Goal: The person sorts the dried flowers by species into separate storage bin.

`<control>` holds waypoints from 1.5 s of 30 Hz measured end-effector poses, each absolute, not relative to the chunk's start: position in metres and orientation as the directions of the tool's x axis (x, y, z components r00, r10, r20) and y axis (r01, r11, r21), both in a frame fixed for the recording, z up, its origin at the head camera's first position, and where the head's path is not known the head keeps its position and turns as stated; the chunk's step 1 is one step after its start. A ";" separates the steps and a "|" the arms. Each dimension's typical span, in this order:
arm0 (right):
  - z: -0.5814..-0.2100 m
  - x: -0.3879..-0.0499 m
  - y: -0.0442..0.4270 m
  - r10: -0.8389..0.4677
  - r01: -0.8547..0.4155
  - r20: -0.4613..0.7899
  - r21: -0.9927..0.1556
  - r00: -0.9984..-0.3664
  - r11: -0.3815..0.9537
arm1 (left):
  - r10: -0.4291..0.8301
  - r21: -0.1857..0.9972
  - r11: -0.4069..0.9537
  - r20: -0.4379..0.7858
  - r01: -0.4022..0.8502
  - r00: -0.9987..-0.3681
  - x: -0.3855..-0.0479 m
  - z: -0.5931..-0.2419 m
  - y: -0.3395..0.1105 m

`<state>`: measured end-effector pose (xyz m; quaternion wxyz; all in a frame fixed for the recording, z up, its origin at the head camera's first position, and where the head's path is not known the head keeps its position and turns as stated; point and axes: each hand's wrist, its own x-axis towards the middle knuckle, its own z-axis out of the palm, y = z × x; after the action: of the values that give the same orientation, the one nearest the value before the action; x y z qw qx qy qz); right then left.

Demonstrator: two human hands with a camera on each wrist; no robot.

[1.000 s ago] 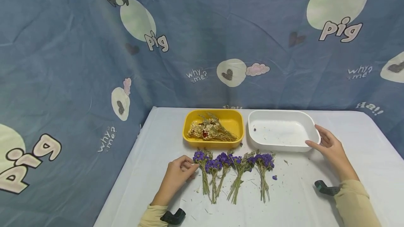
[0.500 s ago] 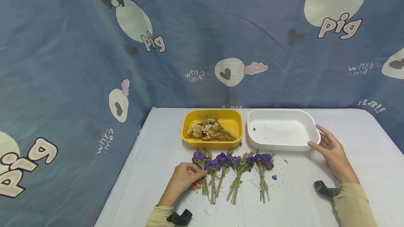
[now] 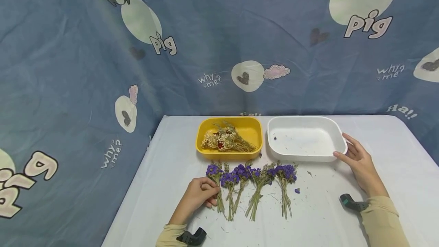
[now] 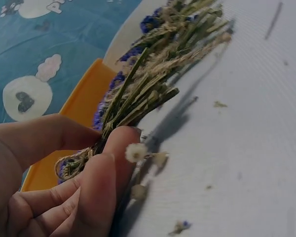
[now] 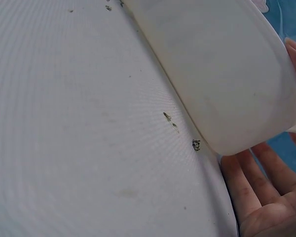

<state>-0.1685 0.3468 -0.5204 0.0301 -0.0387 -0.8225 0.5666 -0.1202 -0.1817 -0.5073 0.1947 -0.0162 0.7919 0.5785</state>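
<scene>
Fingers of the left hand [image 3: 201, 193] pinch the leftmost purple bunch [image 3: 214, 170] by its stems, a hold that I judge spares the brittle heads. Beyond it I see the yellow tray [image 3: 228, 156], with cream dried flowers [image 3: 224, 141] heaped inside, perhaps to keep kinds apart. Rightward, the other purple bunches [image 3: 284, 176] lie in a row, stems pointing away from the trays, handy for lifting. Next, the white tray [image 3: 302, 158]; the right hand [image 3: 360, 161] grips its right end, probably steadying it.

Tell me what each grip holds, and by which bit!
Left grip: leftmost purple flower bunch, by its stems. Right grip: white tray, by its right end.
</scene>
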 end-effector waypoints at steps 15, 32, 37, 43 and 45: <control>-0.522 -0.165 0.346 0.063 -0.057 0.067 -0.987 -0.996 0.149 | 0.217 0.932 0.247 -0.321 -0.267 -0.922 -0.123 -0.510 -0.192; -0.522 -0.166 0.347 0.073 -0.053 0.065 -0.986 -0.995 0.157 | 0.315 0.936 0.252 -0.321 -0.247 -0.893 -0.124 -0.502 -0.211; -0.521 -0.166 0.347 0.081 -0.032 0.052 -0.973 -0.995 0.229 | 0.370 0.929 0.287 -0.334 -0.235 -0.867 -0.125 -0.500 -0.219; -0.521 -0.166 0.346 0.081 -0.034 0.051 -0.978 -0.995 0.206 | 0.427 0.925 0.316 -0.336 -0.209 -0.839 -0.123 -0.496 -0.227; -0.521 -0.165 0.346 0.081 -0.032 0.049 -0.981 -0.996 0.193 | 0.441 0.929 0.309 -0.331 -0.205 -0.834 -0.122 -0.494 -0.227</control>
<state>-0.1655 0.3458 -0.5215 0.0447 -0.0158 -0.7710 0.6350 -0.1224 -0.2275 -0.4938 0.2775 0.0777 0.7601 0.5824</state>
